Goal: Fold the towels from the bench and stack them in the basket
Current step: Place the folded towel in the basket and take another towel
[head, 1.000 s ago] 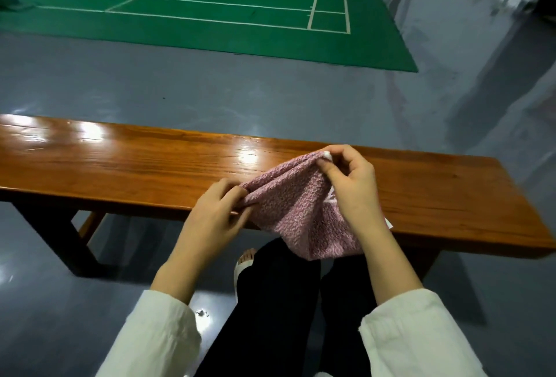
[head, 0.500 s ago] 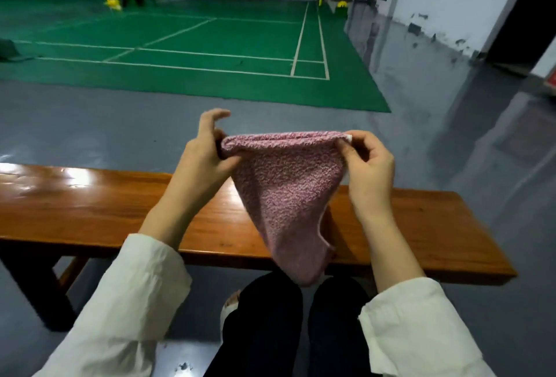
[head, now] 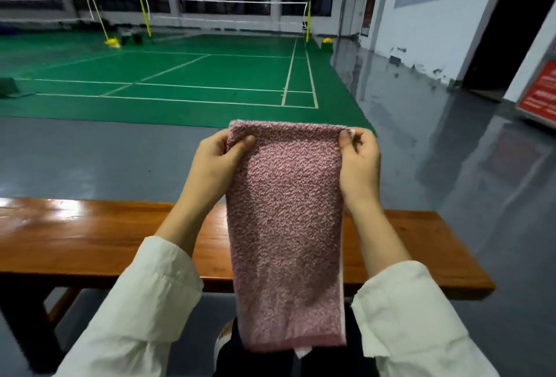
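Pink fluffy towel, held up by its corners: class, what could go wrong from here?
1. The left hand and right hand only pinch the pink fluffy towel by its top corners; one might slip.
2. A white strip peeks out at its lower edge, so layers may fold unevenly.

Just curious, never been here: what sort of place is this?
Probably an indoor badminton hall: a green court with white lines, a net strung across it, and a wooden bench at the side, where a person holds up a towel.
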Demonstrator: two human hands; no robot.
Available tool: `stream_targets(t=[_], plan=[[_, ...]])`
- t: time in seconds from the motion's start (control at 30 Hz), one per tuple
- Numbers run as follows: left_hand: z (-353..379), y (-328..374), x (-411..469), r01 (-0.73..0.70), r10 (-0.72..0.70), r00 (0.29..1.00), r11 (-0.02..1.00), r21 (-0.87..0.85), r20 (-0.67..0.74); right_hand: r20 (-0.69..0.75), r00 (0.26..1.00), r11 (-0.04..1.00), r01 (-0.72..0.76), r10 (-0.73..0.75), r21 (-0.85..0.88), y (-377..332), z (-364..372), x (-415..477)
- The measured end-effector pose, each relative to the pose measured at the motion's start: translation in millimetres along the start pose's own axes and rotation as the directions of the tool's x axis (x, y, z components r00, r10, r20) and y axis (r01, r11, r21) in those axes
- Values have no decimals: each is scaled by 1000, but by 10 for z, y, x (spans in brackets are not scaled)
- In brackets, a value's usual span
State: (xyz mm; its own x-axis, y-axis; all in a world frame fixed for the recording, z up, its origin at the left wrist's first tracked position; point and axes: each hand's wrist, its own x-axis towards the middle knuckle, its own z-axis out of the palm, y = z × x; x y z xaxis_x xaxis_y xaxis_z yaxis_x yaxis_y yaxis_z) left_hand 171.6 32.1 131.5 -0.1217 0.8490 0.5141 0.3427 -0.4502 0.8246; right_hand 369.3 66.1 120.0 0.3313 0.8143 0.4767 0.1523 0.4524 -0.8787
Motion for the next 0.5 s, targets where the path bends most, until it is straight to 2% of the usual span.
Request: stream_targets(t=[0.13,0.37,0.43,0.5], plan=[[70,-174,68,58,-60,998,998,-37,-36,78,992,994,-96,99,-47,175,99,72],[25,120,326,-128,119,985,990,-67,-125,32,995,990,91,-95,108,-226,96,331],[50,33,222,-136,129,985,989,-50,-117,39,996,991,77,-82,107,-128,60,226],[116,-234,-18,-79,78,994,997,-3,-80,65,998,998,13,-18,69,132,30,20]])
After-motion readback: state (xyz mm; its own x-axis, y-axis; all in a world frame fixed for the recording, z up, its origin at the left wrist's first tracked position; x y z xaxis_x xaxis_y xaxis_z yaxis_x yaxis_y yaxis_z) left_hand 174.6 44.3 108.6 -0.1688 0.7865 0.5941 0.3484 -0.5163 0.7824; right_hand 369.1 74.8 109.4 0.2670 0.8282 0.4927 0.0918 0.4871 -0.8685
